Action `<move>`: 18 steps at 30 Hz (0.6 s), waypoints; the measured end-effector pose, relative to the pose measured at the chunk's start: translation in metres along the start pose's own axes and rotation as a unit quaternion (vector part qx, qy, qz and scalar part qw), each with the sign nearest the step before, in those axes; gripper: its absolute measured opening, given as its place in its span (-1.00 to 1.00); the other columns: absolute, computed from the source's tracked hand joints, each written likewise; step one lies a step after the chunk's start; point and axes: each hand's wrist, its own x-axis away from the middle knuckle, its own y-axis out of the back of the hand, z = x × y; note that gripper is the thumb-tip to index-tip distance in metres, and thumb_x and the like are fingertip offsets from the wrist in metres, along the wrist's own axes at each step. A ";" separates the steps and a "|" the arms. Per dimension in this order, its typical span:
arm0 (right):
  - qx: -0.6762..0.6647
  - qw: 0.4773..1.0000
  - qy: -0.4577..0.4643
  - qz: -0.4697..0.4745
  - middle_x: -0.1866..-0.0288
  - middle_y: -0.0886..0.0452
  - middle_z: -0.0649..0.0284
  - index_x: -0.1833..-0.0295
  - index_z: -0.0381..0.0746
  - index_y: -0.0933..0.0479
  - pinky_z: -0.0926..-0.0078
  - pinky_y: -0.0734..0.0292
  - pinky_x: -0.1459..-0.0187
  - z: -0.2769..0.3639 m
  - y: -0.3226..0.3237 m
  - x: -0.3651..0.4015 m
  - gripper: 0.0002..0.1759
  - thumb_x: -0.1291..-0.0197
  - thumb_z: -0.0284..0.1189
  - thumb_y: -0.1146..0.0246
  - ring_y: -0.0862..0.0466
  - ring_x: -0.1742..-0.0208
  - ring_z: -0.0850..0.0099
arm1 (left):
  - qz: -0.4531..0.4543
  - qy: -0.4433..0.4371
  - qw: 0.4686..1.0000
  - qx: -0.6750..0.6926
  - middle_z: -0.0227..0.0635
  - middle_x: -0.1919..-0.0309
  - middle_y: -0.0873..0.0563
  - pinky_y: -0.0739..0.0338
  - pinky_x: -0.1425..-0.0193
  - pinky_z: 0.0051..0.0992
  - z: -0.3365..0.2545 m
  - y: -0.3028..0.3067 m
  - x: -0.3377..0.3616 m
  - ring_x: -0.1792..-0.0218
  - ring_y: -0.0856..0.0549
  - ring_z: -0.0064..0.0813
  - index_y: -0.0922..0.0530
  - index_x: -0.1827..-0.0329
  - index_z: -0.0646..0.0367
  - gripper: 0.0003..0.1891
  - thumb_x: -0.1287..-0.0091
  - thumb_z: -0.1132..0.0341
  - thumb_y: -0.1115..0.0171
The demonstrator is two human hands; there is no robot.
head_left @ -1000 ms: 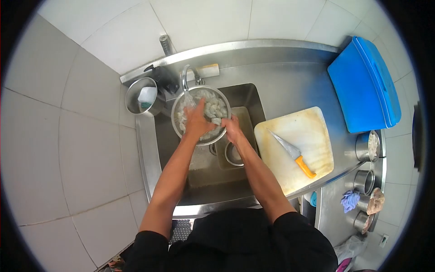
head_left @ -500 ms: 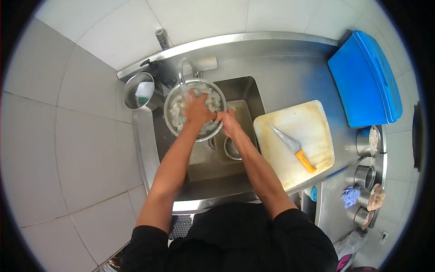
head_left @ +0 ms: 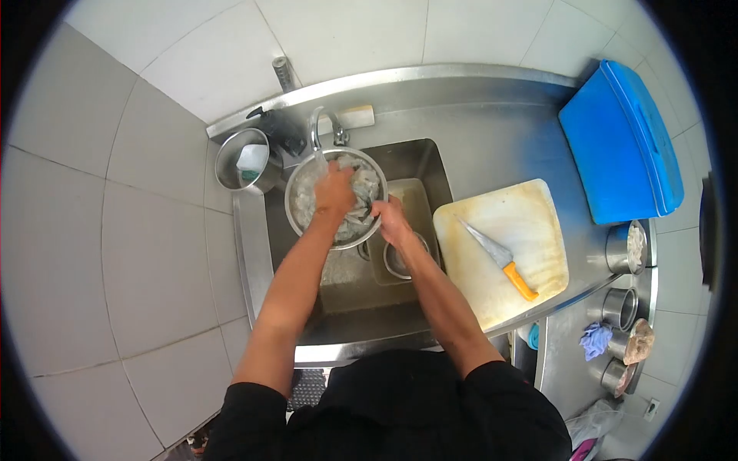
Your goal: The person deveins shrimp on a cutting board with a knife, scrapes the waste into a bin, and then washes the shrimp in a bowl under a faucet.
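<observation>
A round metal bowl (head_left: 289,201) full of wet, pale grey, translucent pieces that look like shrimp (head_left: 306,192) is held over the sink, under the curved faucet (head_left: 316,123). My left hand (head_left: 336,190) is down among the shrimp, its fingers curled into them and partly hidden. On the bowl's right side, my right hand (head_left: 393,221) grips the rim, thumb on the edge. Below the bowl in the sink (head_left: 361,317) are a shallow rectangular tray (head_left: 425,201) and a small round metal container (head_left: 396,266), partly covered by my right forearm.
Right of the sink lies a white cutting board (head_left: 469,288) with an orange-handled knife (head_left: 509,265) on it. A blue cool box (head_left: 615,146) stands at the back right. A metal pot (head_left: 224,163) and dark pump bottle (head_left: 283,132) sit left of the faucet. Several metal containers (head_left: 617,307) line the right.
My left hand's fingers, spread over the shrimp before, are now bunched and deeper among them. The right hand keeps its grip on the rim. The whole view has shifted slightly.
</observation>
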 end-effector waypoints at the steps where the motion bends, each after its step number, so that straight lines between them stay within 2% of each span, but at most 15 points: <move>1: 0.002 1.000 0.001 -0.021 0.35 -0.53 0.26 0.20 -0.43 -0.49 0.47 -0.47 0.33 -0.004 0.000 -0.003 -0.64 0.26 -0.64 -0.09 -0.52 0.40 0.43 | 0.085 -0.010 0.996 0.014 -0.13 -0.30 -0.35 -0.36 -0.25 0.04 0.005 0.007 -0.011 -0.32 -0.33 0.03 -0.43 -0.28 -0.16 -0.20 0.17 0.36 -0.49; 2: 0.002 0.999 -0.002 -0.044 0.32 -0.54 0.26 0.14 -0.44 -0.49 0.47 -0.47 0.32 -0.009 0.002 -0.004 -0.59 0.26 -0.63 -0.09 -0.52 0.37 0.43 | 0.173 -0.018 0.984 0.027 -0.12 -0.36 -0.28 -0.33 -0.28 0.09 0.009 0.008 -0.015 -0.37 -0.25 0.07 -0.39 -0.32 -0.19 -0.14 0.19 0.34 -0.51; 3: 0.000 0.999 -0.002 -0.044 0.32 -0.54 0.26 0.14 -0.44 -0.49 0.47 -0.47 0.32 -0.011 0.007 -0.006 -0.59 0.26 -0.63 -0.09 -0.52 0.37 0.43 | 0.174 -0.018 0.984 0.025 -0.12 -0.36 -0.28 -0.33 -0.28 0.09 0.012 0.007 -0.010 -0.37 -0.25 0.07 -0.39 -0.32 -0.19 -0.14 0.19 0.34 -0.51; 5: -0.010 0.999 0.005 -0.051 0.31 -0.55 0.26 0.12 -0.43 -0.50 0.48 -0.46 0.32 -0.006 0.014 -0.007 -0.57 0.26 -0.63 -0.09 -0.52 0.37 0.43 | 0.170 -0.026 0.985 -0.017 -0.03 -0.37 -0.27 -0.32 -0.29 0.08 -0.020 0.060 0.035 -0.40 -0.19 0.11 -0.34 -0.35 -0.19 -0.18 0.08 0.38 -0.43; 6: -0.012 0.998 0.005 -0.054 0.31 -0.55 0.26 0.12 -0.43 -0.50 0.48 -0.46 0.32 -0.004 0.018 -0.009 -0.57 0.26 -0.63 -0.09 -0.52 0.37 0.43 | 0.173 -0.029 0.984 -0.017 -0.03 -0.37 -0.27 -0.32 -0.29 0.08 -0.023 0.055 0.047 -0.40 -0.19 0.11 -0.34 -0.35 -0.19 -0.18 0.08 0.38 -0.43; 9: -0.013 0.999 -0.007 -0.028 0.34 -0.55 0.24 0.17 -0.44 -0.50 0.49 -0.49 0.30 -0.003 0.016 -0.009 -0.61 0.27 -0.64 -0.10 -0.54 0.36 0.42 | 0.113 0.014 0.992 -0.055 0.01 -0.32 -0.33 -0.36 -0.26 0.02 -0.010 0.031 0.059 -0.37 -0.23 0.11 -0.36 -0.34 -0.18 -0.26 0.00 0.41 -0.33; 11: 0.058 0.998 0.028 -0.017 0.35 -0.55 0.24 0.17 -0.43 -0.50 0.50 -0.48 0.31 0.000 0.006 -0.001 -0.61 0.27 -0.63 -0.11 -0.54 0.36 0.42 | -0.017 -0.068 0.993 -0.099 0.08 -0.28 -0.36 -0.36 -0.27 0.01 0.029 -0.023 0.033 -0.37 -0.23 0.13 -0.33 -0.36 -0.17 -0.27 -0.03 0.38 -0.32; 12: 0.059 0.998 0.029 -0.020 0.35 -0.55 0.24 0.17 -0.43 -0.50 0.50 -0.48 0.31 0.000 0.008 0.001 -0.61 0.27 -0.63 -0.11 -0.54 0.36 0.42 | -0.017 -0.070 0.993 -0.097 0.08 -0.28 -0.36 -0.36 -0.27 0.01 0.043 -0.035 0.023 -0.37 -0.23 0.13 -0.33 -0.36 -0.17 -0.27 -0.03 0.38 -0.32; 14: 0.070 0.997 0.010 -0.043 0.36 -0.55 0.24 0.17 -0.42 -0.52 0.50 -0.48 0.32 0.001 0.008 -0.003 -0.61 0.28 -0.63 -0.11 -0.54 0.37 0.43 | 0.077 0.017 0.991 0.112 0.10 -0.25 -0.40 -0.42 -0.22 -0.06 0.063 -0.035 0.005 -0.35 -0.24 0.13 -0.32 -0.36 -0.17 -0.23 0.01 0.36 -0.36; 15: 0.071 0.997 0.011 -0.042 0.36 -0.55 0.24 0.17 -0.42 -0.52 0.50 -0.48 0.32 0.001 0.008 -0.004 -0.61 0.28 -0.63 -0.11 -0.54 0.37 0.43 | 0.075 0.017 0.991 0.112 0.10 -0.25 -0.40 -0.42 -0.22 -0.06 0.063 -0.034 0.004 -0.35 -0.24 0.13 -0.32 -0.36 -0.17 -0.23 0.01 0.36 -0.36; 17: 0.050 0.997 0.030 -0.053 0.37 -0.55 0.26 0.16 -0.42 -0.52 0.49 -0.48 0.31 0.000 0.010 -0.003 -0.60 0.27 -0.63 -0.10 -0.54 0.37 0.43 | 0.048 -0.017 0.980 0.194 0.12 -0.14 -0.49 -0.50 -0.13 -0.14 0.046 -0.008 0.017 -0.22 -0.41 0.11 -0.40 -0.28 -0.12 -0.31 0.01 0.37 -0.36; 18: 0.050 0.997 0.029 -0.053 0.37 -0.55 0.26 0.16 -0.42 -0.52 0.49 -0.48 0.31 0.000 0.010 -0.004 -0.60 0.27 -0.63 -0.10 -0.54 0.37 0.43 | 0.048 -0.016 0.980 0.194 0.12 -0.14 -0.49 -0.50 -0.13 -0.14 0.030 0.002 0.025 -0.22 -0.41 0.11 -0.40 -0.28 -0.12 -0.31 0.01 0.37 -0.36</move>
